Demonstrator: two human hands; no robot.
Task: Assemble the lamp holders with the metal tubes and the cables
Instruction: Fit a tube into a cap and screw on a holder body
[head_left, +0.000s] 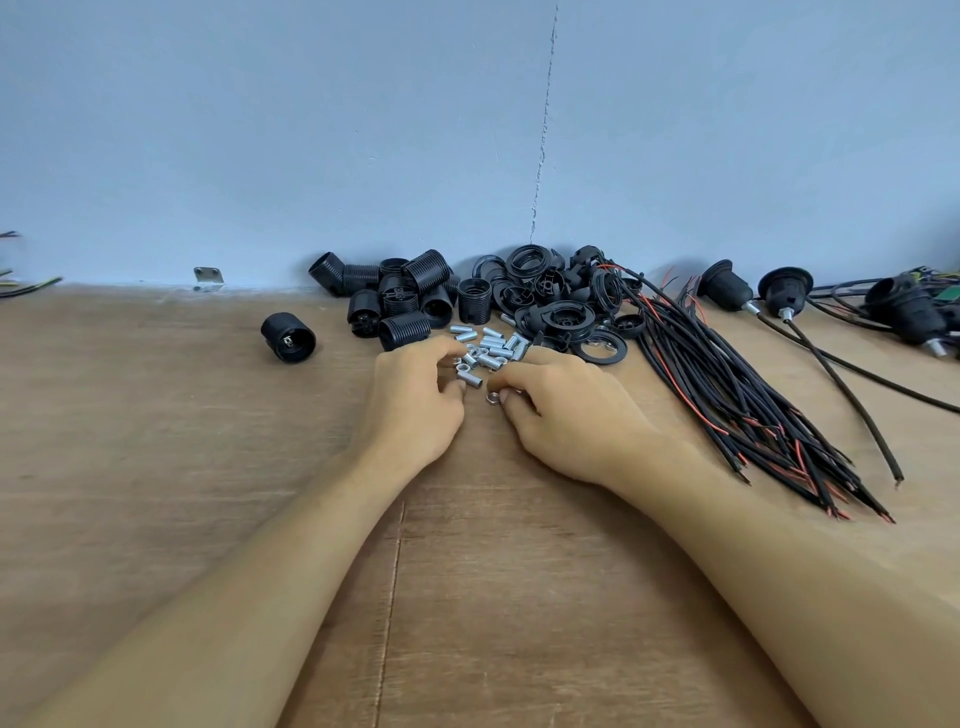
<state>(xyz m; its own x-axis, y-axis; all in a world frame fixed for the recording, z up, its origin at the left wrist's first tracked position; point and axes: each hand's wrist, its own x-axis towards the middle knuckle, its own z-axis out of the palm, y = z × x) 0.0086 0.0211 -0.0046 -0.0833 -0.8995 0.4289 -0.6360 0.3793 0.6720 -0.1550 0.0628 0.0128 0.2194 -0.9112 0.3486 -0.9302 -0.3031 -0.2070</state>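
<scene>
The far fingertips of both hands are hidden behind the knuckles, so much of the contact is hard to make out. The left hand (410, 400) lies palm down on the desk (156, 467), fingers curled towards the heap of metal tubes (493, 345). Its thumb tip is just beside one loose tube (474, 381), but whether its grip has hold of that tube cannot be told. The right hand (566, 410) rests on its outer edge, its grip closed to a pinch of thumb and forefinger on a small metal nut (492, 398).

Behind the tubes, the threaded lamp holders (400, 301) are piled against the wall, with one lone holder (288, 338) apart to the left. The cables (727, 395) fan out to the right. The assembled holders (727, 286) beyond them run off the right edge.
</scene>
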